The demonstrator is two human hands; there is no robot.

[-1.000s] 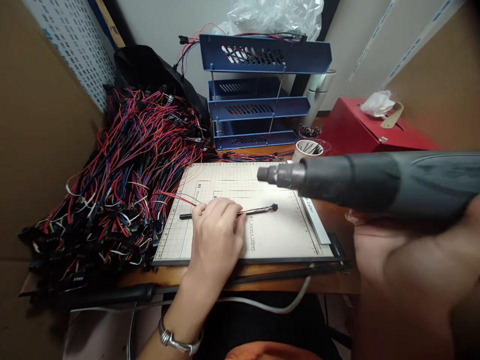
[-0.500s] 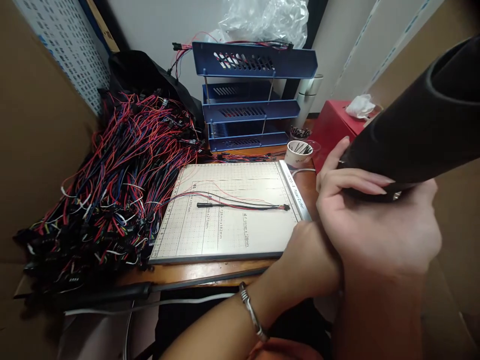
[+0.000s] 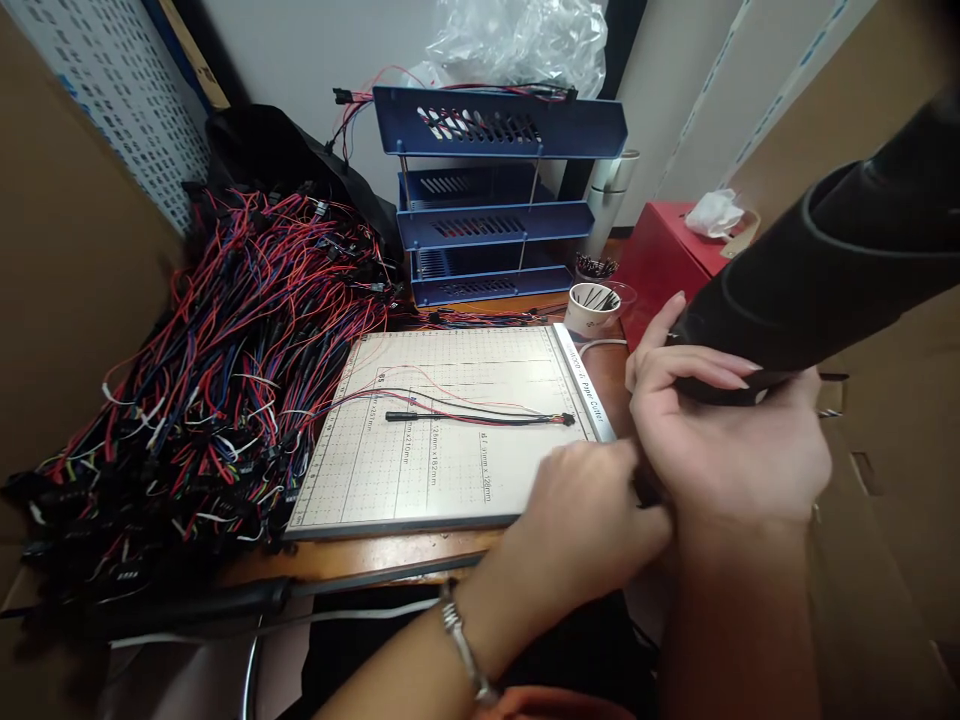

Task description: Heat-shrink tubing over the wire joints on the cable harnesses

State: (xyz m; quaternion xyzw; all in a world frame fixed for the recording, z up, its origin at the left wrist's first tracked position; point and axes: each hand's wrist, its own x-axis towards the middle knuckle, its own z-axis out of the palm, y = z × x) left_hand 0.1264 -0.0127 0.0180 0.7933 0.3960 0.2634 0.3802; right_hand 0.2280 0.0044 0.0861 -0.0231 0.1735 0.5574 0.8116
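- Fingers of the right hand (image 3: 724, 440) wrap closed around the black heat gun (image 3: 840, 275), right of the cutting mat (image 3: 450, 470).
- Left hand (image 3: 592, 520) touches the gun's underside at the mat's right edge; grip unclear.
- 1 wire harness (image 3: 480, 415) lies on the mat.

blue tray rack (image 3: 495, 215) behind wire pile (image 3: 225, 350); red box (image 3: 664, 260), paper cup (image 3: 591, 305) right

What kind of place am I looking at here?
Probably a small wire-harness assembly bench. A big pile of red, blue and black wires covers the left side, one wire lead lies on a gridded paper cutter board, and the right hand grips a black heat gun.
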